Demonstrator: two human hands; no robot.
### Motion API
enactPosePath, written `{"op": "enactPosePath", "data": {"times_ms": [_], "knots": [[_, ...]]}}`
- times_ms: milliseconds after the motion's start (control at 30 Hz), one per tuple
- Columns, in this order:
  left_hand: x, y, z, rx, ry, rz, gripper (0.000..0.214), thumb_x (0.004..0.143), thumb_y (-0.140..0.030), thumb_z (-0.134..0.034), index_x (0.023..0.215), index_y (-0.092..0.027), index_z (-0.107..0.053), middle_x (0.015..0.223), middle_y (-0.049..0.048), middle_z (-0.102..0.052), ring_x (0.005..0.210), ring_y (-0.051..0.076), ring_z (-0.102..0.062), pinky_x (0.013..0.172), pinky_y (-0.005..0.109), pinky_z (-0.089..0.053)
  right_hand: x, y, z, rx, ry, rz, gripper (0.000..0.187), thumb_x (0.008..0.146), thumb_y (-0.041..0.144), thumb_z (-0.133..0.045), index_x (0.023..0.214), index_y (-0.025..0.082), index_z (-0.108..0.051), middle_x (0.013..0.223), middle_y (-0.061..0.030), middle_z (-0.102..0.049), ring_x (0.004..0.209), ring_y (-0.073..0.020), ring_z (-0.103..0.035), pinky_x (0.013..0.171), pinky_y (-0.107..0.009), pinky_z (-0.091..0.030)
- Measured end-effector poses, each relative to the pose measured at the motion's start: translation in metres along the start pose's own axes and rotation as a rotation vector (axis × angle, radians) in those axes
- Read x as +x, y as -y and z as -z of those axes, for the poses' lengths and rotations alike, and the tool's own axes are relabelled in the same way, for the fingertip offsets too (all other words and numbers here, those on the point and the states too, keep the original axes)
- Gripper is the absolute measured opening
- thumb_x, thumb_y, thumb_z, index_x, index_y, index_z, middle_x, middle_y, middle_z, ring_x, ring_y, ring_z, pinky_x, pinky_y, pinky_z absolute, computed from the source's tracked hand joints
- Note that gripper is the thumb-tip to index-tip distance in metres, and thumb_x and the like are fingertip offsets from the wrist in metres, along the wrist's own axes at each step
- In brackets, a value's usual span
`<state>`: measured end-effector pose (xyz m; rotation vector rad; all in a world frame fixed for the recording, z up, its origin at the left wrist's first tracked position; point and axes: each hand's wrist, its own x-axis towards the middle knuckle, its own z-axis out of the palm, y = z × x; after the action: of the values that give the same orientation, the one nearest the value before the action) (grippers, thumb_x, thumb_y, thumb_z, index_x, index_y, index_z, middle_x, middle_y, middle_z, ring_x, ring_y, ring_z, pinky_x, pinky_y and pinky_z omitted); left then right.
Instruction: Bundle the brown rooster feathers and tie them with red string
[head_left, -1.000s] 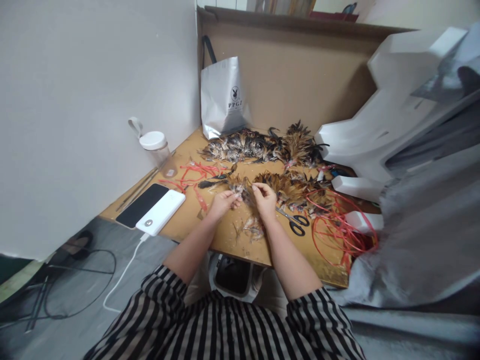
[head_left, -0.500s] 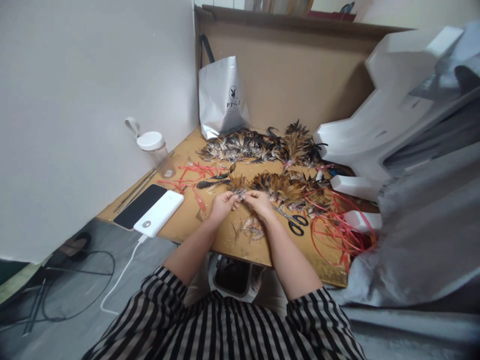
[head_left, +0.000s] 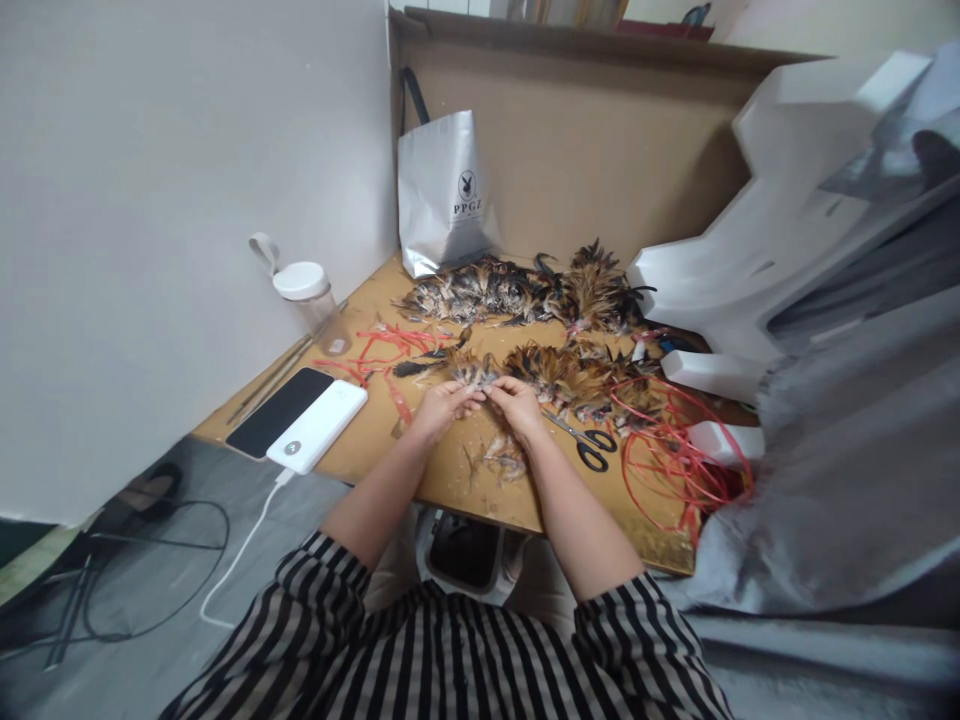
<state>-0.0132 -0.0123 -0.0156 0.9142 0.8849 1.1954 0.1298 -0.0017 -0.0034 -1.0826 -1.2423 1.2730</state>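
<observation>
My left hand [head_left: 441,406] and my right hand [head_left: 517,404] meet at the middle of the wooden table [head_left: 382,440]. Both pinch the base of a small bunch of brown feathers [head_left: 472,371], whose tips fan away from me. Just right of the bunch lies a larger pile of brown and black feathers [head_left: 570,378]. A second row of feathers [head_left: 517,290] lies farther back. Loose feather scraps [head_left: 504,456] lie on the table under my right wrist.
Black-handled scissors [head_left: 586,446] lie right of my right hand, beside a tangle of red cords [head_left: 679,460]. More red strips [head_left: 390,345] lie at left. A phone [head_left: 274,412] and white power bank [head_left: 318,427] sit at the left edge, near a lidded bottle [head_left: 309,300]. A silver bag [head_left: 446,195] stands at the back.
My right hand has drawn left and back toward the left one, so both now pinch the feather bunch close together. The bunch has shifted slightly away from me.
</observation>
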Motion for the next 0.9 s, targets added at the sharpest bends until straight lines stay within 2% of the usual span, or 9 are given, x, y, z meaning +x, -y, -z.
{"op": "enactPosePath", "data": {"times_ms": [200, 367, 567, 800, 900], "knots": [[0.0008, 0.0015, -0.0009, 0.008, -0.004, 0.006, 0.03, 0.061, -0.035, -0.07, 0.075, -0.009, -0.063, 0.066, 0.0062, -0.064, 0.049, 0.007, -0.054, 0.045, 0.017, -0.037, -0.0009, -0.0012, -0.0039, -0.164, -0.027, 0.13, 0.021, 0.06, 0.036, -0.065, 0.064, 0.017, -0.057, 0.054, 0.0043, -0.049, 0.049, -0.0082, -0.038, 0.049, -0.021, -0.03], [0.0018, 0.0032, -0.0005, 0.053, -0.015, -0.001, 0.028, 0.061, -0.036, -0.069, 0.069, -0.01, -0.062, 0.059, 0.0038, -0.061, 0.045, 0.006, -0.051, 0.044, 0.017, -0.036, 0.0008, -0.0039, -0.0029, -0.218, -0.04, 0.128, 0.022, 0.061, 0.036, -0.063, 0.062, 0.017, -0.052, 0.051, 0.0057, -0.044, 0.047, -0.0076, -0.034, 0.047, -0.02, -0.027], [0.0009, 0.003, -0.0011, 0.128, 0.007, -0.013, 0.027, 0.061, -0.037, -0.069, 0.065, -0.011, -0.061, 0.055, 0.0028, -0.06, 0.044, 0.006, -0.05, 0.044, 0.018, -0.037, 0.0013, -0.003, -0.0018, -0.069, 0.003, 0.055, 0.024, 0.059, 0.038, -0.064, 0.067, 0.018, -0.052, 0.051, 0.0058, -0.046, 0.046, -0.0074, -0.035, 0.046, -0.02, -0.027], [0.0004, 0.0061, -0.0006, 0.165, 0.05, -0.003, 0.029, 0.064, -0.038, -0.067, 0.073, -0.011, -0.065, 0.065, 0.0065, -0.065, 0.05, 0.008, -0.054, 0.051, 0.021, -0.041, -0.001, 0.002, -0.0009, 0.031, -0.008, -0.039, 0.03, 0.054, 0.041, -0.069, 0.061, 0.017, -0.051, 0.046, 0.0066, -0.045, 0.041, -0.006, -0.032, 0.042, -0.021, -0.022], [0.0014, 0.0079, 0.0002, 0.176, 0.05, -0.009, 0.028, 0.063, -0.038, -0.067, 0.07, -0.011, -0.064, 0.063, 0.0057, -0.064, 0.049, 0.009, -0.054, 0.051, 0.021, -0.041, -0.0009, 0.0013, -0.0007, 0.085, 0.004, -0.064, 0.03, 0.053, 0.039, -0.07, 0.06, 0.017, -0.051, 0.045, 0.0068, -0.045, 0.04, -0.0056, -0.032, 0.041, -0.021, -0.021]]}}
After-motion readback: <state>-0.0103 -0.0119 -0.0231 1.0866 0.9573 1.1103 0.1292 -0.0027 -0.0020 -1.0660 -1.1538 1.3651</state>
